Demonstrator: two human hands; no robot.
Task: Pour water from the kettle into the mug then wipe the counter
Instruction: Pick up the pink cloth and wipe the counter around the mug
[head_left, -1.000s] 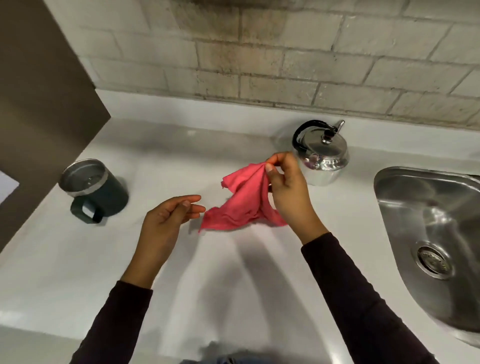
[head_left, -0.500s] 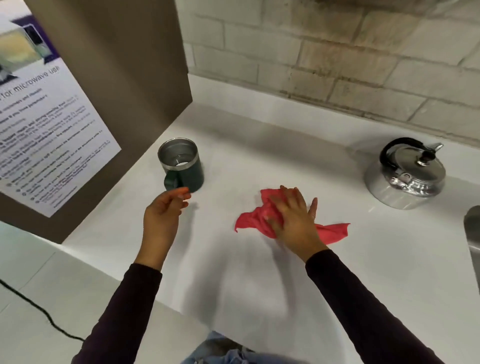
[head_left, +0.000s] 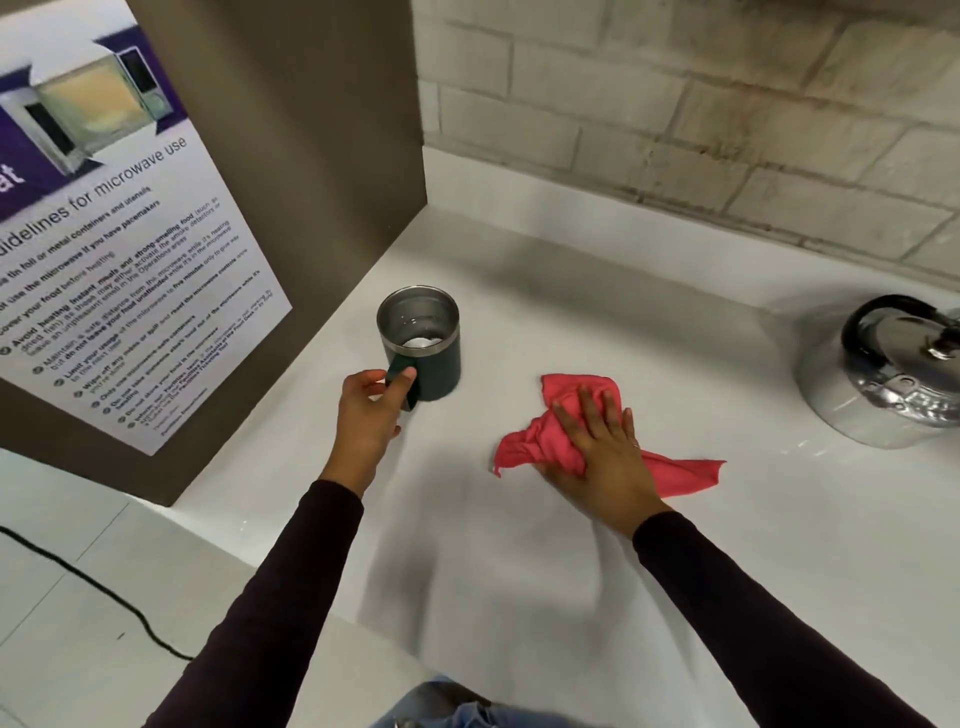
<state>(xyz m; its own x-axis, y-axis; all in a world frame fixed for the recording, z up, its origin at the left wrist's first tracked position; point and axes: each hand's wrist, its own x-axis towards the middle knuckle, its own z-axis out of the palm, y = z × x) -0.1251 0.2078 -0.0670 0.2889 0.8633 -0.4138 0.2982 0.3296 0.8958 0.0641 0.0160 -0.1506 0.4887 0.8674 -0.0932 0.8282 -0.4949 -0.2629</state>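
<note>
A dark green mug with a steel rim stands on the white counter near the brown panel, with liquid showing inside. My left hand grips the mug's handle, thumb on top. A red cloth lies crumpled on the counter to the right of the mug. My right hand presses flat on the cloth with fingers spread. The shiny steel kettle with a black handle sits at the right edge, apart from both hands.
A brown panel carrying a microwave-guidelines poster rises left of the mug. A brick wall backs the counter. A black cable runs across the floor at lower left.
My left hand moved forward and closed on the mug's handle. My right hand stays pressed on the red cloth. The view shifted a little to the left.
</note>
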